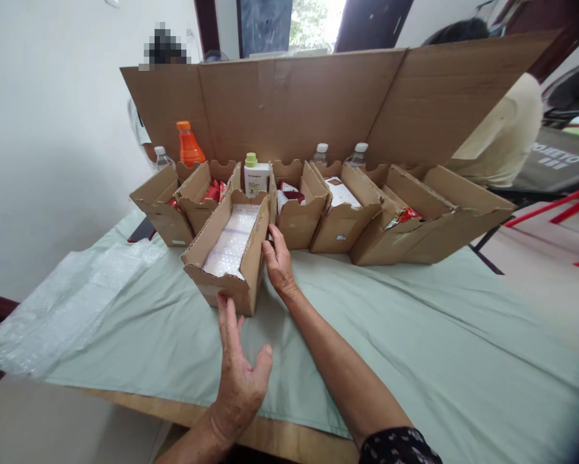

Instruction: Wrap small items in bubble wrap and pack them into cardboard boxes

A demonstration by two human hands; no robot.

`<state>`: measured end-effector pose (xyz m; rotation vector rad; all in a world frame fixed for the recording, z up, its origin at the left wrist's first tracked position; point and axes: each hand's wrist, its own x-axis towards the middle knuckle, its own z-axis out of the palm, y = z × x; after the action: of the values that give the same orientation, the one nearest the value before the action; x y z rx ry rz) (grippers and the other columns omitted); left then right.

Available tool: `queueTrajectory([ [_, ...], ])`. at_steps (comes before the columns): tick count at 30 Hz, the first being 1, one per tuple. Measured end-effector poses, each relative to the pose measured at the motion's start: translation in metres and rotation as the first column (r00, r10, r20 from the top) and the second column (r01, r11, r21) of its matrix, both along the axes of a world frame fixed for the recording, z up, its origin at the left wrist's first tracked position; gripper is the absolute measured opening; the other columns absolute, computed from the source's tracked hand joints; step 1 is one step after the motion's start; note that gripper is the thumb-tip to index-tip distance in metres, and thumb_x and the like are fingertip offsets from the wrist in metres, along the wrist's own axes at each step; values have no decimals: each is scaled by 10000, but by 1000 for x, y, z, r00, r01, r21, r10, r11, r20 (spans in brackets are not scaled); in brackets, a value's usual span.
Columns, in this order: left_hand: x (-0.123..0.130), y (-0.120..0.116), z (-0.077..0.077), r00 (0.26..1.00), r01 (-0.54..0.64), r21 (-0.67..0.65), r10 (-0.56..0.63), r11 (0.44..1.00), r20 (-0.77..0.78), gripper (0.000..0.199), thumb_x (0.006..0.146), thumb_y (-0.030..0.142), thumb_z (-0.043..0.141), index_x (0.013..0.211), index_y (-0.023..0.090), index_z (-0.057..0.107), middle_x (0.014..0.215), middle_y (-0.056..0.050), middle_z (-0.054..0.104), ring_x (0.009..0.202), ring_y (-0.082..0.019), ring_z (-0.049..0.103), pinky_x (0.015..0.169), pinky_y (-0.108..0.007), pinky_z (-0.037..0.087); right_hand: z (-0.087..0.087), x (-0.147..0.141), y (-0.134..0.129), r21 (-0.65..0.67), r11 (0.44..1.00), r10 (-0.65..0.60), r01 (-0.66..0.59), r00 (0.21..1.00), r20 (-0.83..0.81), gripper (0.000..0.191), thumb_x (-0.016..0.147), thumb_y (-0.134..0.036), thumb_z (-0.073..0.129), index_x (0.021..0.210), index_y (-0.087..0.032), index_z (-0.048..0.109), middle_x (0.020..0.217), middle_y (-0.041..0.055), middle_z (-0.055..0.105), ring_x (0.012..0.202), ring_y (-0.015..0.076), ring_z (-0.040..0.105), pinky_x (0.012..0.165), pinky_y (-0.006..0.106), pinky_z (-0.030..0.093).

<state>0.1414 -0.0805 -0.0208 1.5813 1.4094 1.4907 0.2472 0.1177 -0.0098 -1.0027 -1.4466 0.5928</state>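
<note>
A narrow open cardboard box (225,287) stands on the green cloth, pulled forward of the row of boxes. Inside it lies a bubble-wrapped bundle (234,238), whose contents I cannot make out. The outstretched fingertips of my left hand (241,367) touch the box's front face, thumb spread away. Against the right wall of the same box rests my right hand (280,265), its fingers extended and not wrapped around anything. Behind the box, a white bottle with a green cap (256,177) stands in a gap in the row.
Several cardboard boxes (345,235) line the back, some holding red packets. Behind them rises a tall cardboard panel (299,96), with an orange bottle (189,145) and clear bottles before it. Bubble wrap (71,303) lies at left on the green cloth (367,335). People sit beyond the panel.
</note>
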Motion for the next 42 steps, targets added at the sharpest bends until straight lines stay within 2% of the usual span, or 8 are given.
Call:
queueTrajectory([
  [5, 7, 17, -2, 998, 7, 38, -5, 999, -57, 906, 898, 164, 584, 1664, 329, 129, 1761, -96, 48, 1620, -375, 121, 1238, -605, 361, -26, 9, 6, -106, 989, -107, 101, 993, -51, 713, 929, -730, 417, 1253, -147, 668, 1347, 177, 686, 1269, 300, 626, 1129, 451, 462],
  [9, 6, 43, -2, 993, 31, 46, -25, 998, -119, 917, 881, 153, 594, 1660, 328, 144, 1763, -95, 40, 1627, -360, 86, 1259, -609, 318, -36, 11, 9, -183, 967, -193, 175, 978, -83, 540, 948, -653, 410, 1022, -203, 700, 1068, 120, 769, 1025, 281, 706, 969, 433, 546],
  [12, 7, 71, -2, 988, 53, 48, -45, 997, -147, 913, 862, 157, 598, 1654, 295, 166, 1761, -120, 33, 1630, -355, 71, 1262, -615, 298, -39, 11, 11, -233, 955, -214, 182, 969, -121, 501, 967, -623, 368, 857, -232, 662, 836, 71, 756, 784, 241, 714, 795, 378, 581],
  [18, 6, 141, -9, 967, 125, 89, -101, 988, -233, 919, 810, 205, 651, 1626, 196, 229, 1741, -195, 132, 1622, -354, 129, 1290, -578, 240, -40, 12, 15, -273, 947, -226, 170, 956, -188, 522, 963, -641, 357, 783, -232, 626, 752, 63, 740, 656, 211, 698, 668, 329, 573],
  [22, 5, 169, -21, 956, 111, 149, -65, 983, -287, 861, 841, 273, 651, 1607, 173, 271, 1730, -202, 186, 1616, -343, 169, 1308, -566, 187, -39, 13, 16, -283, 946, -221, 161, 955, -198, 529, 968, -641, 358, 781, -226, 627, 771, 66, 748, 659, 202, 698, 676, 322, 574],
  [28, 2, 178, -36, 894, 141, 13, -121, 990, -432, 771, 901, 319, 583, 1596, 124, 313, 1741, -213, 133, 1618, -352, 152, 1299, -569, 210, -41, 12, 17, -296, 946, -189, 133, 967, -171, 505, 976, -618, 388, 768, -236, 645, 771, 55, 751, 689, 202, 704, 718, 327, 578],
  [35, -2, 184, -28, 824, 123, -132, -175, 984, -538, 731, 920, 343, 569, 1581, 110, 366, 1732, -219, 171, 1575, -395, 282, 1253, -572, 313, -42, 12, 17, -301, 948, -149, 99, 978, -146, 482, 954, -611, 404, 748, -242, 637, 754, 50, 735, 693, 207, 708, 720, 331, 573],
  [42, -3, 186, -25, 799, 121, -148, -185, 982, -572, 681, 935, 331, 545, 1557, 86, 412, 1728, -222, 180, 1544, -402, 345, 1243, -571, 329, -41, 12, 15, -294, 953, -119, 77, 984, -129, 461, 934, -596, 407, 739, -240, 625, 763, 53, 735, 695, 206, 703, 714, 325, 568],
])
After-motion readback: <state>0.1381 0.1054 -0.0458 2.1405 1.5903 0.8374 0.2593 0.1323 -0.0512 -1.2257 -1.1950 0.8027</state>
